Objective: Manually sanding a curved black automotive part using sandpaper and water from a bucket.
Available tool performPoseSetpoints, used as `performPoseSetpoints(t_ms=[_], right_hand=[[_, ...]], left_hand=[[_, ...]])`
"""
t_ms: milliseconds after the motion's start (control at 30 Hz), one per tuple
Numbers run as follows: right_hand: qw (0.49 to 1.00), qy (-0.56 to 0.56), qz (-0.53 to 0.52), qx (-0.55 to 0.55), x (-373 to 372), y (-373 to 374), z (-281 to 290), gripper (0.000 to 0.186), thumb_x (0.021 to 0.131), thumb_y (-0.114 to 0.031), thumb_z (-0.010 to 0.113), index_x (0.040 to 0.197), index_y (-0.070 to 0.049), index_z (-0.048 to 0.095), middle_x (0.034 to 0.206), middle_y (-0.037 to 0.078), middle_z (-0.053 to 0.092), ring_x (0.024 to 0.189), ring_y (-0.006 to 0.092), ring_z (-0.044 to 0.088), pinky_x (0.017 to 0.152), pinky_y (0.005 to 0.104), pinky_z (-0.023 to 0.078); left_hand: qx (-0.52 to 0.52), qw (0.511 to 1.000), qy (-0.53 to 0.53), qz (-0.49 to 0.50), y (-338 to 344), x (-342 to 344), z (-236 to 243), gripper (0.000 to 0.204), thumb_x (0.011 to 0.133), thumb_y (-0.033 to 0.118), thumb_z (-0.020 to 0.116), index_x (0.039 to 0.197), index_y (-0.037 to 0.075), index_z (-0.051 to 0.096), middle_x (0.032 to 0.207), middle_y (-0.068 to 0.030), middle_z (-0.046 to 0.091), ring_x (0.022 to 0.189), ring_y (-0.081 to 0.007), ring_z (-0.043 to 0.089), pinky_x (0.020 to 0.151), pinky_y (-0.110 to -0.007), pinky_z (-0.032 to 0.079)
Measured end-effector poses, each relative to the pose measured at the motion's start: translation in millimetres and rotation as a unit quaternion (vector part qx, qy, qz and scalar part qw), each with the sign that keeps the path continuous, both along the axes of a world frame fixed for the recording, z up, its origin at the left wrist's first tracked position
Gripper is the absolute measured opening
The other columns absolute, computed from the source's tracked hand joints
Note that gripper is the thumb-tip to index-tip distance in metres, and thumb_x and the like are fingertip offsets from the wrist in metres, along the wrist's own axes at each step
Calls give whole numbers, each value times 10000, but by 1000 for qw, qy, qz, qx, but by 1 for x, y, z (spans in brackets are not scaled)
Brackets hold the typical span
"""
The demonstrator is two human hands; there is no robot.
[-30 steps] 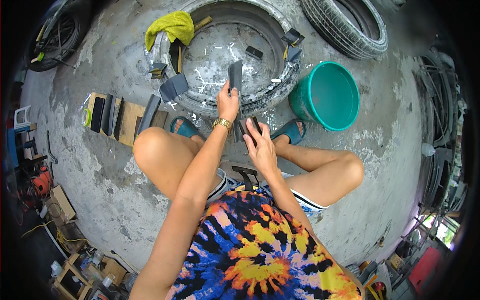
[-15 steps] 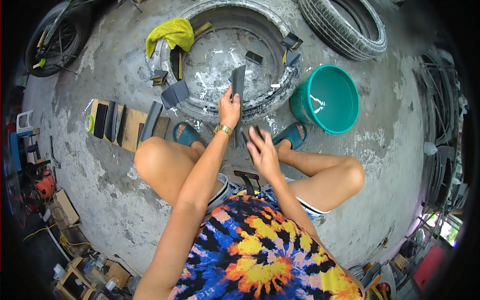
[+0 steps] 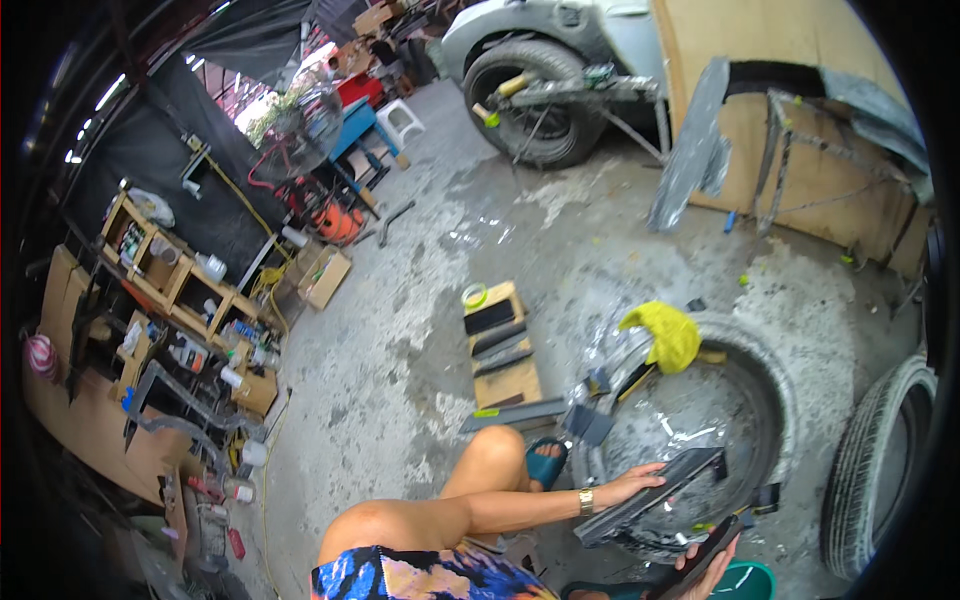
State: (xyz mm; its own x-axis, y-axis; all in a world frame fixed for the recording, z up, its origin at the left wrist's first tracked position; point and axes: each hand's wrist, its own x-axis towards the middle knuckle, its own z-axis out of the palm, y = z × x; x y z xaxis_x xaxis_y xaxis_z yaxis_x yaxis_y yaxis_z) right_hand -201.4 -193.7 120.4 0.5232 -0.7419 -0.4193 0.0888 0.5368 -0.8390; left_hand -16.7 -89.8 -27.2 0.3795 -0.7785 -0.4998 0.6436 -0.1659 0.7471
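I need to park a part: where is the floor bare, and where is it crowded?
Bare concrete shows between the yellow cord and the wooden board, and between the car wheel and the yellow cloth. It is crowded around the floor tire: the cloth, a dark sheet, the long dark piece in the left hand, the right hand.

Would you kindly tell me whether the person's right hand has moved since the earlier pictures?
Yes: the right hand has moved toward the green bucket, now appearing against its rim.
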Motion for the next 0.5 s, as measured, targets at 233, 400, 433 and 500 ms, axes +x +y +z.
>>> performPoseSetpoints(t_ms=[233,400,433,500], right_hand=[[994,21,22,108,25,-25,34,680,908,-498,544,1451,-126,374,1369,57,458,1043,199,471,810,329,388],[974,42,130,179,6,-5,69,694,915,-523,516,1466,-135,351,1419,62,404,1142,208,409,896,348,342],[971,43,146,186,4,-3,78,697,916,-528,511,1469,-137,347,1429,63,393,1162,210,397,914,352,333],[962,51,179,198,2,1,97,702,919,-538,500,1475,-141,337,1448,65,371,1202,213,372,949,360,315]], left_hand=[[10,998,-7,66,-32,30,88,527,949,268,586,1405,69,412,1212,-71,623,1073,-91,571,897,-234,455],[28,998,33,41,-20,25,204,614,932,345,591,1439,70,383,1263,-67,593,1117,-104,549,867,-246,478],[14,996,84,15,-15,26,226,662,927,330,607,1464,64,326,1249,-66,602,1104,-105,559,870,-250,482],[-17,988,156,-12,-7,29,270,725,917,310,630,1490,58,263,1233,-66,613,1085,-105,573,871,-255,487]])
